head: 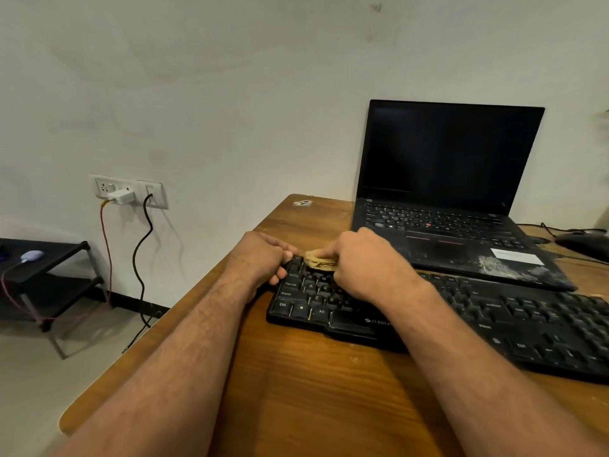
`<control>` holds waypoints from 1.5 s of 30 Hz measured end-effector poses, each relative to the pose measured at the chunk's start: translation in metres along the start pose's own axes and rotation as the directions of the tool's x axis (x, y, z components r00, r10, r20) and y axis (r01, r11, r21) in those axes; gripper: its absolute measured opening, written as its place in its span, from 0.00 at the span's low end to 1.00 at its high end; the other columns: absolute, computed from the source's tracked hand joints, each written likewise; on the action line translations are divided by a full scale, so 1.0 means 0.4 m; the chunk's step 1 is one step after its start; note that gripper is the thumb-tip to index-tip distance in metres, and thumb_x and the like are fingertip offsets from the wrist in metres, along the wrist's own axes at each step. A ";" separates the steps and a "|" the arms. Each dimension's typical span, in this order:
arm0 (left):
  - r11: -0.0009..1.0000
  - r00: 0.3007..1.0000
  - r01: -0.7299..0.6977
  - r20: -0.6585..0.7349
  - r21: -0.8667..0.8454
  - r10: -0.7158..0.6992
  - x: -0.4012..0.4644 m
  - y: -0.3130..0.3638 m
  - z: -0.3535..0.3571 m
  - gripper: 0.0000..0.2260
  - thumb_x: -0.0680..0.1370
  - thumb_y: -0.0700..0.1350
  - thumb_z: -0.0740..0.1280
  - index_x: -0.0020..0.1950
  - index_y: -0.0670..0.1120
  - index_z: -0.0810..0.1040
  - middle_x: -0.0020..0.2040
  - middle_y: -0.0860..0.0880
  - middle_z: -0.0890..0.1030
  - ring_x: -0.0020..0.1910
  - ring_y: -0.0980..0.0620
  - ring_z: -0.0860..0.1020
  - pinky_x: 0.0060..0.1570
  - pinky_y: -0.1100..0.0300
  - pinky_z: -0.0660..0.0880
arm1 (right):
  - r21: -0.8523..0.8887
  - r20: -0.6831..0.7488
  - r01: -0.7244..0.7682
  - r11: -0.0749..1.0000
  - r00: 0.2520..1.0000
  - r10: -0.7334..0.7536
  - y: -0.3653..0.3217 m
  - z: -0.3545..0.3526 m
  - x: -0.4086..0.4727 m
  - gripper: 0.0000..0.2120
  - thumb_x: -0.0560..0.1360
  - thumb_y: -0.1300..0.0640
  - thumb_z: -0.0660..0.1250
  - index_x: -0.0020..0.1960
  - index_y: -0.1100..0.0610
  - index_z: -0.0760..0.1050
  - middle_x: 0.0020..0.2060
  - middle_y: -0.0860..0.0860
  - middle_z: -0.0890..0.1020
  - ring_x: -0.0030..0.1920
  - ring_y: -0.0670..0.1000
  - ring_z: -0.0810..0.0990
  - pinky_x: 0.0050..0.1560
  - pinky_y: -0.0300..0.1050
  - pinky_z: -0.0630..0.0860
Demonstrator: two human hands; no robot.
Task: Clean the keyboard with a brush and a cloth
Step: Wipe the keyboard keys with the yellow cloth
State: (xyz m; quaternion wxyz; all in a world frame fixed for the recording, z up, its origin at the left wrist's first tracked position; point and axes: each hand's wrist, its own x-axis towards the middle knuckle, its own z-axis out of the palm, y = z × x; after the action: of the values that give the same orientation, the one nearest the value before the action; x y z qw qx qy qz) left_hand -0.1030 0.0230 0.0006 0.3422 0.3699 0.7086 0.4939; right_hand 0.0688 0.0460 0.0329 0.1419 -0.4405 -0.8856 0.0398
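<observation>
On the brown desk (296,374) the left hand (263,255) grips the keyboard (461,315) corner while the right hand (365,262) pinches the cloth (318,260), wiping the top keys; next come the other rows

- keyboard (461,318) on desk (296,390), in front of laptop (445,199)
- cloth (319,259) on keyboard's far left corner, between left hand (263,258) and right hand (362,262)
- wall socket (128,191) left of desk, shelf (49,275) below-left
</observation>
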 end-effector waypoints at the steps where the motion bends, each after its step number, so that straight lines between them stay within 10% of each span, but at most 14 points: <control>1: 1.000 1.000 -0.003 0.000 -0.004 0.003 -0.001 0.001 0.001 0.07 0.80 0.37 0.65 0.48 0.42 0.83 0.37 0.45 0.82 0.20 0.59 0.71 0.19 0.66 0.67 | -0.031 -0.016 -0.055 0.998 0.998 0.054 0.013 -0.005 0.000 0.20 0.77 0.60 0.65 0.65 0.43 0.80 0.55 0.52 0.82 0.44 0.48 0.76 0.58 0.48 0.78; 14: 0.998 0.998 -0.038 -0.049 0.055 0.041 -0.010 0.002 0.002 0.08 0.79 0.37 0.66 0.45 0.43 0.85 0.26 0.48 0.78 0.18 0.58 0.70 0.19 0.65 0.68 | 0.179 0.162 0.259 0.949 0.944 -0.288 -0.060 -0.069 -0.141 0.26 0.71 0.65 0.62 0.61 0.43 0.82 0.52 0.44 0.86 0.43 0.45 0.79 0.46 0.42 0.82; 20: 0.995 0.997 -0.045 -0.056 0.088 0.051 -0.016 0.010 0.002 0.08 0.79 0.38 0.67 0.46 0.44 0.85 0.28 0.47 0.79 0.20 0.58 0.71 0.21 0.65 0.69 | 0.085 0.149 0.435 0.896 0.884 -0.443 -0.070 -0.034 -0.138 0.28 0.75 0.64 0.62 0.68 0.39 0.76 0.67 0.34 0.76 0.49 0.47 0.69 0.54 0.40 0.71; 26: 0.998 0.999 -0.039 -0.030 0.044 0.040 -0.020 0.007 0.003 0.07 0.80 0.38 0.66 0.47 0.43 0.84 0.29 0.48 0.78 0.17 0.60 0.69 0.18 0.67 0.66 | 0.177 0.069 0.270 0.947 0.956 -0.286 0.000 -0.049 -0.129 0.20 0.66 0.64 0.64 0.48 0.45 0.87 0.50 0.42 0.85 0.51 0.42 0.74 0.56 0.43 0.79; 31: 0.995 0.996 -0.069 -0.045 0.076 0.072 -0.008 0.005 0.005 0.08 0.78 0.38 0.68 0.43 0.44 0.86 0.35 0.46 0.84 0.26 0.53 0.77 0.27 0.57 0.77 | 0.100 0.046 0.262 0.960 0.962 -0.267 -0.029 -0.008 -0.082 0.26 0.76 0.62 0.61 0.69 0.39 0.75 0.66 0.41 0.78 0.54 0.48 0.72 0.64 0.47 0.72; 38: 0.997 0.998 -0.046 -0.038 0.067 0.049 -0.010 0.005 0.005 0.08 0.79 0.38 0.66 0.45 0.44 0.85 0.30 0.47 0.79 0.19 0.59 0.70 0.21 0.65 0.68 | 0.331 0.106 0.208 0.920 0.961 -0.256 -0.046 -0.052 -0.136 0.23 0.67 0.68 0.61 0.49 0.48 0.87 0.49 0.42 0.86 0.50 0.43 0.81 0.54 0.43 0.82; 45: 0.999 0.998 -0.026 -0.049 0.036 0.027 -0.017 0.007 0.007 0.07 0.79 0.37 0.67 0.46 0.43 0.84 0.27 0.49 0.78 0.17 0.59 0.69 0.19 0.66 0.67 | 0.193 0.030 0.105 0.976 0.993 -0.113 -0.035 -0.023 -0.095 0.29 0.73 0.66 0.60 0.65 0.41 0.79 0.60 0.50 0.82 0.59 0.51 0.76 0.67 0.50 0.74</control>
State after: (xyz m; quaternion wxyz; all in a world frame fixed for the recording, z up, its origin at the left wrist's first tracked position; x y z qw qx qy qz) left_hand -0.0967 0.0190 0.0031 0.3112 0.3729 0.7206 0.4948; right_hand 0.0823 0.0067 0.0364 0.1674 -0.3748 -0.9031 0.1260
